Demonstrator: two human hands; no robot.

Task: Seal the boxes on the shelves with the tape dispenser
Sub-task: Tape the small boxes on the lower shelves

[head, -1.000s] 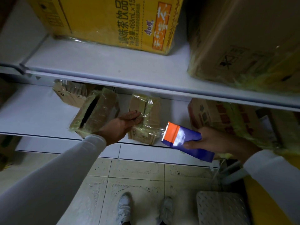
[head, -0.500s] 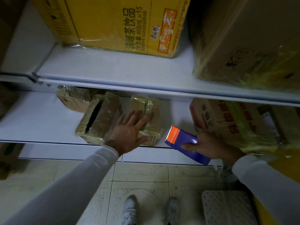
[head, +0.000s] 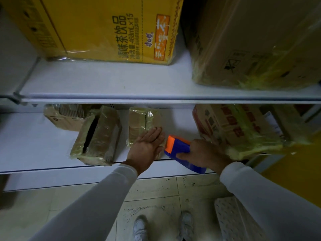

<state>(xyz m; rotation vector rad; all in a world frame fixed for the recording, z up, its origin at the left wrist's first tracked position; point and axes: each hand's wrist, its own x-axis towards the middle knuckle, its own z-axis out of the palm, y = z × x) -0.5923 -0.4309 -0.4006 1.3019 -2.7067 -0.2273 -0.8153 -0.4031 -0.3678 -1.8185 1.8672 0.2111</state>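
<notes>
- Two white shelves are running across the view, the upper shelf [head: 121, 79] sitting above the lower shelf [head: 34, 140], with a pale speckled tile floor [head: 152, 193] showing below and a pair of light shoes [head: 140, 228] standing on it.
- Lighting is looking dim, and a white perforated panel [head: 234, 221] is lying on the floor at lower right.
- On the upper shelf a yellow carton [head: 104, 26] is standing, its print reading "468mL×15" among Chinese characters, beside a plain brown carton [head: 251, 40] that is carrying a fragile-goods symbol and yellowish tape.
- On the lower shelf a small taped box [head: 142, 119] is sitting in the middle, with a slotted brown box [head: 99, 136] just to its left, a third box [head: 60, 115] lying behind that one, and a red-printed carton [head: 239, 129] standing to the right; its writing is too blurred to read.
- The left hand [head: 147, 146] is lying flat, fingers straight and together, pressing on the near end of the small taped box.
- The right hand [head: 203, 153] is gripping the blue tape dispenser [head: 180, 152], fingers curled round its body, the orange end pointing at the box just beside the left hand.
- Both arms are wearing white sleeves [head: 97, 202].
</notes>
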